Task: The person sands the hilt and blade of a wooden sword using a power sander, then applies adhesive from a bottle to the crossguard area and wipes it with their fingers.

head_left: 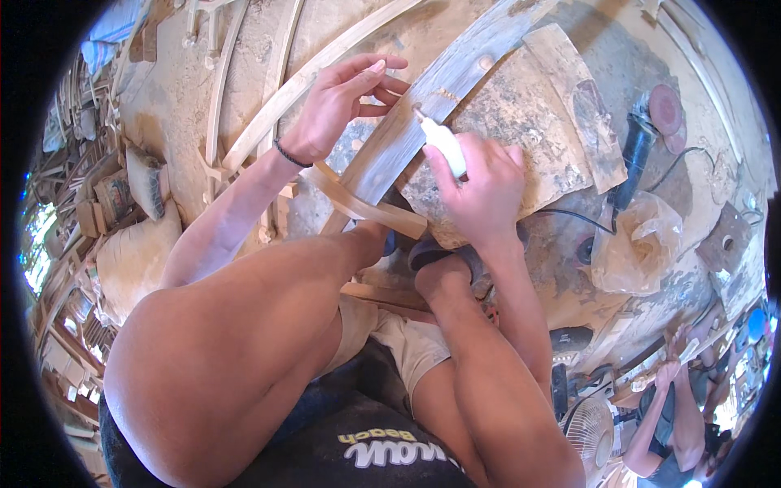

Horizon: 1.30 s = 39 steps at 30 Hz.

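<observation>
My right hand (486, 183) is wrapped round a white squeeze bottle (444, 146) with a narrow nozzle. The nozzle tip points at the upper face of a long, weathered wooden plank (439, 95), close to a small dark spot; whether it touches I cannot tell. On the plank's far left side, my left hand (352, 98) has its fingers spread and holds nothing, the fingertips near the plank's edge. A short curved wooden piece (370, 207) lies across the plank's near end, by my leg.
Flat stone-like slabs (529, 122) lie right of the plank. Beyond them are a dark angle grinder (633, 154) with its cord, reddish discs (665, 110) and a clear plastic bag (639, 244). Curved wooden strips (305, 81) lie at left. Another person's hands (669, 374) and a fan (590, 427) are lower right.
</observation>
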### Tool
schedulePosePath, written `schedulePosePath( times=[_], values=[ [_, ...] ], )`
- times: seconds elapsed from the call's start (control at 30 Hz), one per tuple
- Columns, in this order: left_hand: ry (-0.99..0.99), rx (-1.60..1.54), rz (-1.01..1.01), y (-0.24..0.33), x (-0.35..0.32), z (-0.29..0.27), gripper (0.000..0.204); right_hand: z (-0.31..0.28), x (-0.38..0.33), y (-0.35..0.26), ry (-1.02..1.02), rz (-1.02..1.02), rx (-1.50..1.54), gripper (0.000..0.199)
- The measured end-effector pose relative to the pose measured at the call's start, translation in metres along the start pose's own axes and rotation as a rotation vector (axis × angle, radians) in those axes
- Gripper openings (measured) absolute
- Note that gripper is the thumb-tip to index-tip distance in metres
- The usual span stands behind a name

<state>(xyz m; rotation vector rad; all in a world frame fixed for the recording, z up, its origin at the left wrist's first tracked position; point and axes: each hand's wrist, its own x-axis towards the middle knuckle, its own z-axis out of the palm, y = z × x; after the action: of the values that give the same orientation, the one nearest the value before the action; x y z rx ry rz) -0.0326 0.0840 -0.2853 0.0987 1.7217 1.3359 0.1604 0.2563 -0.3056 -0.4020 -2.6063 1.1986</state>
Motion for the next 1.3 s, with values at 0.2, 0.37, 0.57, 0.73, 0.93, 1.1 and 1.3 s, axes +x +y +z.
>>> schedulePosePath(
  times=[0.2, 0.37, 0.57, 0.73, 0.93, 1.1, 1.3],
  values=[
    [-0.004, -0.004, -0.017, 0.003, -0.002, -0.001, 0.045, -0.032, -0.009, 0.022, 0.229, 0.108, 0.039, 0.027],
    [-0.004, 0.02, -0.051, 0.004, -0.004, -0.002, 0.042, -0.064, -0.023, 0.062, 0.468, 0.335, -0.083, 0.032],
    [-0.044, 0.006, 0.003, -0.003, 0.0, -0.003, 0.043, -0.067, -0.032, 0.067, 0.438, 0.298, -0.136, 0.039],
    [-0.083, 0.061, -0.008, -0.002, -0.007, -0.006, 0.045, -0.062, -0.056, 0.056, 0.608, 0.463, 0.023, 0.045],
    [-0.094, 0.099, 0.204, -0.014, -0.021, -0.022, 0.047, -0.059, -0.09, 0.056, 0.417, 0.364, -0.143, 0.04],
    [0.331, 0.473, 0.403, -0.063, -0.094, -0.076, 0.05, -0.045, -0.087, 0.046, 0.317, 0.168, -0.308, 0.046],
    [0.615, 0.373, -0.367, -0.199, -0.24, -0.076, 0.041, -0.036, -0.083, 0.045, 0.219, 0.107, -0.413, 0.039]
  ],
)
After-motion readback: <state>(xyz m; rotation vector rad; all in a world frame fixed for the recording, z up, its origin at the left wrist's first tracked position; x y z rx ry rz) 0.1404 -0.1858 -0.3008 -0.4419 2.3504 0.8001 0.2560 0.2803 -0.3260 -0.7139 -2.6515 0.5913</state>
